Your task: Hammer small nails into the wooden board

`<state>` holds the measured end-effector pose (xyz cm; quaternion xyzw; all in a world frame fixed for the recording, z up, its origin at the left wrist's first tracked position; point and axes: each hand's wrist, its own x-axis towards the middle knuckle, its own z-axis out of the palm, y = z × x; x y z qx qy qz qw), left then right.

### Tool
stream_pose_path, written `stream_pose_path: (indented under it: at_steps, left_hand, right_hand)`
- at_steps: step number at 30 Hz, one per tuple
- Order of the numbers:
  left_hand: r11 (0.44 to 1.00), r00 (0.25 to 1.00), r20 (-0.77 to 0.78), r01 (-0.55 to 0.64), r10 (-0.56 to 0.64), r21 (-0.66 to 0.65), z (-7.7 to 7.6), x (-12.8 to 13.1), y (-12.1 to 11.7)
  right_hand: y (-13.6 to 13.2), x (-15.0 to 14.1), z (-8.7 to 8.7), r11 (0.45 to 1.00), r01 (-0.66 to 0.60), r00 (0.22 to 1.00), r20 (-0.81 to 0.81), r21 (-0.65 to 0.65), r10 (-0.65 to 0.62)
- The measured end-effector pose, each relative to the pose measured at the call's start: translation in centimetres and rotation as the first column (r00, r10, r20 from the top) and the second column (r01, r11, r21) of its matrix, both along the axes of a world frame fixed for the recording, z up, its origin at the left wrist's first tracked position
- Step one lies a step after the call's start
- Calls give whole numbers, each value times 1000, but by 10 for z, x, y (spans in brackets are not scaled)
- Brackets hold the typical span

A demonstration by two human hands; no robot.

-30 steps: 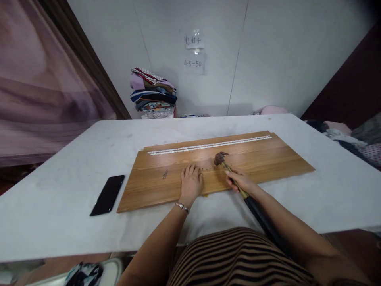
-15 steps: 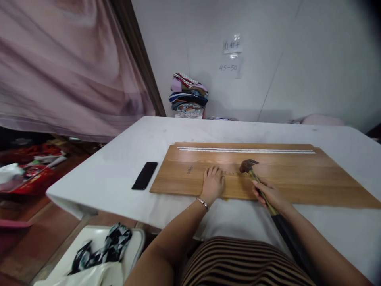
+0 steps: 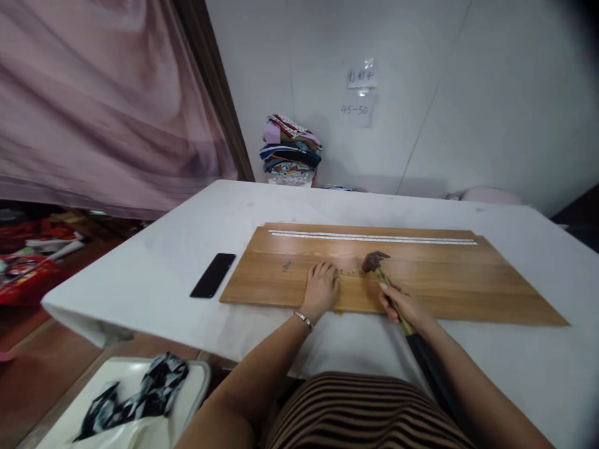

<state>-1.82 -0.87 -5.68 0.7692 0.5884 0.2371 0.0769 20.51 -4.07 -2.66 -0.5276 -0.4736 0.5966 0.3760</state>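
Note:
A wide wooden board (image 3: 435, 274) lies flat on the white table. My left hand (image 3: 321, 287) rests palm down on its front left part, fingers stretched out. A claw hammer (image 3: 375, 262) is gripped in my right hand (image 3: 403, 305), partway up its handle, with the black grip trailing back under my forearm. The hammer head is at the board's surface, just right of my left fingertips. Several tiny nail-like points (image 3: 346, 271) show in a row between my left hand and the hammer head; they are too small to make out clearly.
Two thin white strips (image 3: 374, 238) run along the board's far side. A black phone (image 3: 213, 275) lies left of the board on the table (image 3: 154, 249). Folded clothes (image 3: 291, 149) are stacked by the wall. A white stool (image 3: 194, 386) holding patterned cloth stands at lower left.
The whole view has shifted, so the board, phone and both hands appear farther left. My left hand stays flat on the board, and my right hand still holds the hammer by its head-side handle.

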Motion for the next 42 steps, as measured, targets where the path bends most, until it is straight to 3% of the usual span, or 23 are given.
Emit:
stream_pose_path:
  at_steps: [14, 33, 42]
  left_hand:
    - [1000, 999, -46, -3, 4, 25, -1, -1, 4]
    - [1000, 998, -69, -8, 9, 28, -1, -2, 4]
    - [999, 999, -46, -18, 19, 33, -6, -3, 5]
  right_hand:
    - [2, -2, 10, 1000, -20, 999, -31, 17, 21]
    - [2, 3, 0, 999, -32, 999, -41, 11, 32]
    - [8, 10, 10, 996, -77, 995, -60, 42, 79]
